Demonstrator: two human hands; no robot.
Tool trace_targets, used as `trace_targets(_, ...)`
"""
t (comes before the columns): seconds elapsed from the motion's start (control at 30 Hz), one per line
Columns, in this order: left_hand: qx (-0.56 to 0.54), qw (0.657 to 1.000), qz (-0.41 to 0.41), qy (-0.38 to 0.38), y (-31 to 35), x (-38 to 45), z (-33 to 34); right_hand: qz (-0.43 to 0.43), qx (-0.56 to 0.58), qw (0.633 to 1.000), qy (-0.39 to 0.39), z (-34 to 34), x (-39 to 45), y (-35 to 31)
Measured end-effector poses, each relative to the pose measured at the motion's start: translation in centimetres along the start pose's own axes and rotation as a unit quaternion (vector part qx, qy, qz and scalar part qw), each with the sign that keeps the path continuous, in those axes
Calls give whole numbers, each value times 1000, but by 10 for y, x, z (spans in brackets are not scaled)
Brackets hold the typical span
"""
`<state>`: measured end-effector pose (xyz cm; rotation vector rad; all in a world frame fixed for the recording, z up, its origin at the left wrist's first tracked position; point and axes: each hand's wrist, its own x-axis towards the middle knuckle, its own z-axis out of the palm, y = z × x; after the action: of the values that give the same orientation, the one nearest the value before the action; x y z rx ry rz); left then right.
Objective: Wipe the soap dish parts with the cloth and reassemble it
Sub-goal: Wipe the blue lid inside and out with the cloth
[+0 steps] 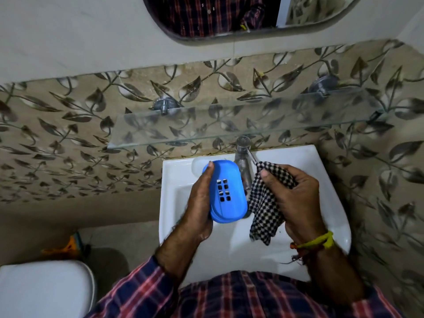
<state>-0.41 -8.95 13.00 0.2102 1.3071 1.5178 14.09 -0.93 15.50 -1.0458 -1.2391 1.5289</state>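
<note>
Item one: blue soap dish [226,191], oval, plastic, at the centre of the frame over the white sink [330,193]. We see a block of small rectangular drain holes in the face turned towards us. It reads as two nested layers at its lower end; we cannot tell whether the parts are fully seated.

Item two: left hand [199,204], wrapped around the left edge of the soap dish, the thumb tip resting on its upper left rim, the palm cupping the lower left side. The dish is held clear of the basin.

Item three: checked cloth [263,210], black and white, just right of the dish. Its upper part is bunched in the right hand [296,198], whose fingers are curled closed over it with the thumb pressed on the fabric; the loose end hangs down towards the lower centre of the frame. Whether cloth and dish touch we cannot tell.

Item four: steel tap [243,157], above the dish, between the two hands.

Item five: glass shelf [229,125] on two metal brackets, across the middle of the frame against leaf-patterned tiles [68,134].

Item six: mirror [229,17], top centre.

Item seven: yellow thread band [321,241] on the right wrist; plaid shirt sleeves [142,292] along the bottom edge.
</note>
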Motion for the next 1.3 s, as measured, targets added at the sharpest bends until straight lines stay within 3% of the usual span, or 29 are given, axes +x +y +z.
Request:
trace_targets(0.1,-4,1000,14,-11,1,-2,-3,-73,-101,992,1,-2,0,-2)
trace_targets(0.17,-12,999,3,-35,2,-6,-3,-154,-196,968,-20,0,-3,-4)
trace_targets(0.27,-21,998,-6,-61,-4,-13,4,-280,-361,886,-73,13,-8,-5)
trace_targets(0.33,-22,998,3,-55,-8,-17,10,-330,-455,822,-89,26,-10,-5)
trace_targets(0.37,-25,998,6,-55,-9,-18,11,-341,-469,809,-96,30,-10,-5)
trace_targets(0.47,-5,999,12,-46,-7,-20,10,-338,-454,817,-110,36,-12,-1)
trace_targets(0.63,26,998,19,-46,-4,-22,11,-324,-420,846,-53,42,-18,-1)
trace_targets(0.7,-1,998,18,-56,-1,-24,9,-347,-440,821,-110,37,-25,0)
trace_targets(0.8,-17,998,11,-63,-1,-25,5,-356,-513,754,-201,19,-40,1)
trace_targets(0.83,-20,998,9,-59,-3,-27,6,-357,-520,751,-194,18,-38,-1)
trace_targets(0.97,-18,999,22,-46,1,-28,13,-340,-475,803,-120,36,-19,-10)
trace_targets(1.1,-43,998,20,-49,15,-23,0,-354,-489,754,-260,21,-44,5)
trace_targets(1.23,-42,998,-5,-44,10,-19,1,-326,-496,773,-224,24,-31,9)
trace_targets(1.3,-41,999,-8,-35,12,-16,0,-351,-502,748,-254,26,-29,9)
